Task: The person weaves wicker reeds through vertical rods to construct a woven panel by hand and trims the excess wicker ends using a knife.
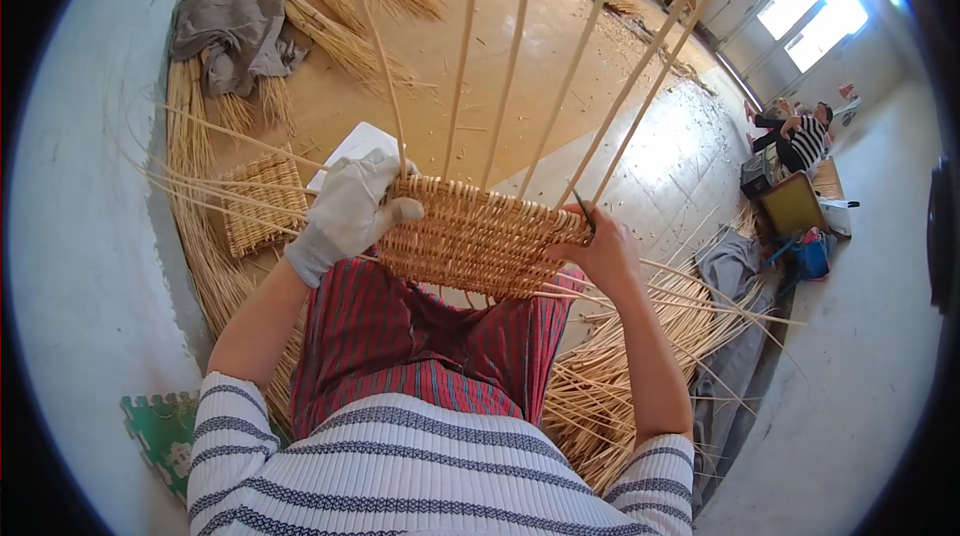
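A rectangular woven wicker panel point(480, 236) is held up over my lap, with several long bare canes point(515, 66) rising from its top edge and thinner strands sticking out at both sides. My left hand point(355, 201), in a pale work glove, grips the panel's upper left corner, thumb across the front face. At the right end, my right hand point(605, 251) is bare and closed around the panel's edge. A thin dark pointed tool point(584, 210) shows at its fingers; its kind cannot be made out. The fingers behind the panel are hidden.
A second woven panel point(262, 201) lies on the floor at left, near a grey cloth point(235, 26) over cane bundles. Loose canes point(640, 366) are heaped by my right side. Farther right, another person point(800, 136) sits near a blue bag point(812, 254). A wall point(90, 186) runs along the left.
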Demonstrator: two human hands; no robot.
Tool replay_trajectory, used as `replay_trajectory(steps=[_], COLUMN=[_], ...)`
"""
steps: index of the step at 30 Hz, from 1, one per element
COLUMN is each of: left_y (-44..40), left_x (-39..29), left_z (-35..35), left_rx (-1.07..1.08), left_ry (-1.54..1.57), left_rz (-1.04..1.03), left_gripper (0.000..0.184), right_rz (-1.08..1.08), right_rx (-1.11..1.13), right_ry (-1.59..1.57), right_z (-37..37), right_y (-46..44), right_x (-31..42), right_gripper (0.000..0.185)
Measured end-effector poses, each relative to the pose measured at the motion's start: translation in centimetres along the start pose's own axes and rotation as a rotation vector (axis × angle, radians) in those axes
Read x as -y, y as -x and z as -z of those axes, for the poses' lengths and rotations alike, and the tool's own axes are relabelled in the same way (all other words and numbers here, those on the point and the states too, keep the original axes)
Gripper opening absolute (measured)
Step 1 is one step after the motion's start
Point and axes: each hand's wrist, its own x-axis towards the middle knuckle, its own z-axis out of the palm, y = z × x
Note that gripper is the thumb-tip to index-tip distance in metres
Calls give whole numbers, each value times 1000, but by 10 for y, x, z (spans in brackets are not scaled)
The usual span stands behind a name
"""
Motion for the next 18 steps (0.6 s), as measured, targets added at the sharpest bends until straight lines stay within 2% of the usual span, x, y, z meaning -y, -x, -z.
replay_trajectory(steps=[2,4,7,8,10,12,14,15,16,18], left_y=[2,3,5,6,8,7,7,5,2,5], left_x=[6,10,11,11,13,13,29,21,14,2], left_z=[-12,-21,-34,-39,-43,-52,-58,-46,-36,-20], left_rx=[42,4,-74,-143,-109,-146,-279,-137,-167,13], left_ry=[-65,-86,-111,-129,-154,-200,-214,-205,-225,-160], left_rz=[118,95,44,0,10,-19,-103,20,-1,57], left_gripper=[37,36,36,36,36,36,40,47,47,55], right_rz=[-16,-36,17,50,-6,3,65,54,42,110], right_rx=[-55,-110,-445,-489,-622,-602,-630,-492,-353,-322], right_ry=[2,3,69,92,67,33,-57,-6,51,-22], right_z=[-10,-22,-56,-64,-92,-100,-86,-69,-55,-43], right_y=[4,7,17,21,19,23,-1,5,7,8], right_x=[0,-2,-16,-19,-29,-45,-35,-31,-29,-25], right_gripper=[61,58,50,50,50,50,50,50,51,53])
